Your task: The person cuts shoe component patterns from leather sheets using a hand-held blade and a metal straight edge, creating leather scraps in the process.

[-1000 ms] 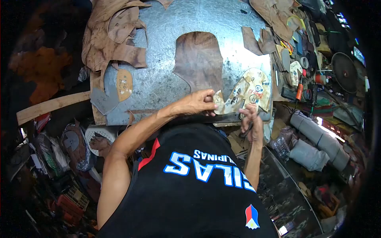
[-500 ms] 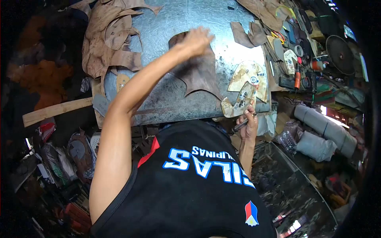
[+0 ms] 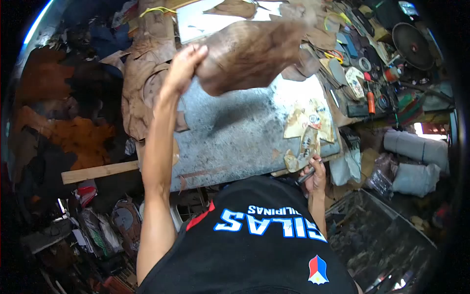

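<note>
My left hand (image 3: pixel 185 66) is closed on the edge of a brown leather piece (image 3: pixel 249 56), lifted over the metal-topped table (image 3: pixel 230 147). The leather is smeared by motion, and its shadow falls on the metal below. At the near right edge, my right hand (image 3: pixel 316 177) is wrapped round a dark rod-like tool handle (image 3: pixel 306 175); its working end is hidden. My fingertips are at the lower end of a narrow marked pattern piece (image 3: pixel 308 144). A wider cream pattern piece (image 3: pixel 301 120) lies just behind it, with writing on it.
Brown leather pieces (image 3: pixel 139 93) pile along the table's left side. A roll of tape (image 3: pixel 364 63), an orange-handled tool (image 3: pixel 370 103) and yellow-handled scissors (image 3: pixel 334 55) lie at the right. A wooden plank (image 3: pixel 100 172) juts out left. Wrapped rolls (image 3: pixel 416 149) stand beyond the right edge.
My left hand has moved left and taken hold of the leather piece, which has come up off the table toward the far side. My right hand still holds the tool. The view has shifted.
</note>
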Demonstrator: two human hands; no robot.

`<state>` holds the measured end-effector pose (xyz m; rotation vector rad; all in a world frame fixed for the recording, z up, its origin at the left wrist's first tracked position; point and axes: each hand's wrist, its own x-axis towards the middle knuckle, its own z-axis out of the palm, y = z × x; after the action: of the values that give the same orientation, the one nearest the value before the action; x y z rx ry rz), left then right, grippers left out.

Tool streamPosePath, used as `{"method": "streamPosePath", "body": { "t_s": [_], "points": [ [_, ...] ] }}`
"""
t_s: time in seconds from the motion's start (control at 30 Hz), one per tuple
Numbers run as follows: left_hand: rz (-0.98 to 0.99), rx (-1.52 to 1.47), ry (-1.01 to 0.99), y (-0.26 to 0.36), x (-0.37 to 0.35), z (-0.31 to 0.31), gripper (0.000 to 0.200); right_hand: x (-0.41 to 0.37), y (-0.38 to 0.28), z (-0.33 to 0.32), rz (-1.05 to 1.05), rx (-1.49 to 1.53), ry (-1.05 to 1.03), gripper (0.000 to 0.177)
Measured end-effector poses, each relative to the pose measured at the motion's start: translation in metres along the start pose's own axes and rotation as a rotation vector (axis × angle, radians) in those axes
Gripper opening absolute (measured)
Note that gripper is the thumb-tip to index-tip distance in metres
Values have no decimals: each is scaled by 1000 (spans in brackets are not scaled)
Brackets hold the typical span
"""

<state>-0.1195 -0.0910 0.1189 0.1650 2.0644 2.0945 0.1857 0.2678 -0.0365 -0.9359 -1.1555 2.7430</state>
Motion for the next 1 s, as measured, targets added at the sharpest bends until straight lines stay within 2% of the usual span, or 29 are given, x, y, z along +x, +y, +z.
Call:
{"method": "streamPosePath", "body": {
  "t_s": [0.03,0.17,0.23,0.33,0.53,0.67,0.87,0.93,1.0],
  "points": [
    [-48,-111,-93,-30,-6,-13,19,3,-7,5,15,-7,9,21],
    [-407,-340,-39,-102,-89,38,22,27,-22,4,-11,-71,-37,29],
    [-591,-288,-57,-152,-128,62,25,34,-30,8,-21,-133,-59,30],
    [-807,-303,-31,-188,-176,91,29,45,-32,7,15,-119,-36,27],
    [-891,-301,-8,-195,-193,102,29,62,-33,26,74,-366,60,24],
    [-918,-311,2,-190,-191,100,30,72,-36,24,136,-422,10,25],
    [-913,-302,-1,-192,-192,100,34,73,-38,30,154,-505,56,23],
    [-912,-386,-2,-188,-190,97,35,75,-37,30,137,-498,55,22],
    [-823,-431,58,-185,-186,97,34,75,-35,29,120,-509,67,23]
  ]
}}
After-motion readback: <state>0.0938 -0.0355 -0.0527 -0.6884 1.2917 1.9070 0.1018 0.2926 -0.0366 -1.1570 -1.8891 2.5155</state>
